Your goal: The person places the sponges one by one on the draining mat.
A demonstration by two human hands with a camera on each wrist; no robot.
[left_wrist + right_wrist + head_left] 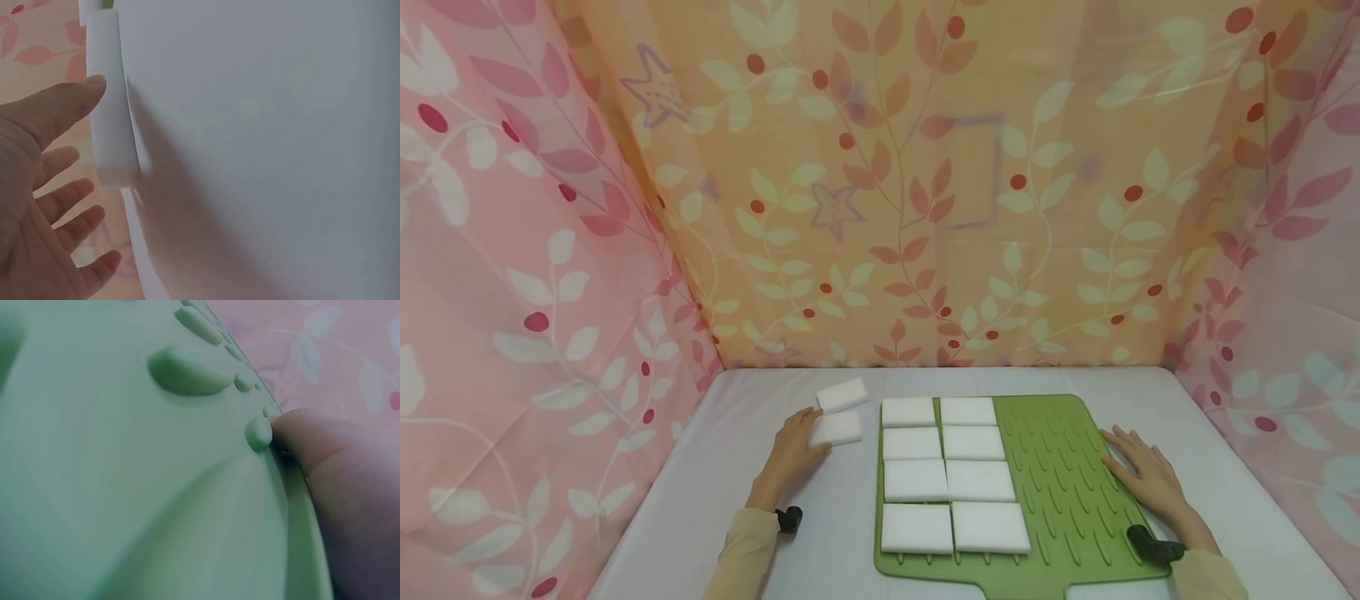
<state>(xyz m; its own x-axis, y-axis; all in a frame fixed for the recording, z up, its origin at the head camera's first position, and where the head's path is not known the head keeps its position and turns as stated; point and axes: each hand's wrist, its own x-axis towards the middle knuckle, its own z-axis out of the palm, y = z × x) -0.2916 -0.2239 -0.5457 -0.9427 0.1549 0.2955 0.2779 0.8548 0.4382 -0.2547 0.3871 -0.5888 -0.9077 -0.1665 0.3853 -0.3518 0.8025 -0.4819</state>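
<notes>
My left hand (pixel 792 450) is at the left end of a loose white sponge block (pixel 841 428) on the table. In the left wrist view the thumb overlaps the edge of that block (pixel 112 125), and the other fingers are spread apart. Just behind lies a second loose white sponge (pixel 842 395). My right hand (pixel 1150 475) rests along the right edge of a green ridged mat (pixel 1063 500), fingers extended. In the right wrist view a blurred finger (pixel 350 481) touches the mat's raised rim (pixel 309 544).
Several white sponges (pixel 917 528) lie flat in two columns on the mat's left side. Rows of raised ridges show on its right part. A white cloth (pixel 685 517) covers the table. Patterned curtains (pixel 910 208) stand behind and on both sides.
</notes>
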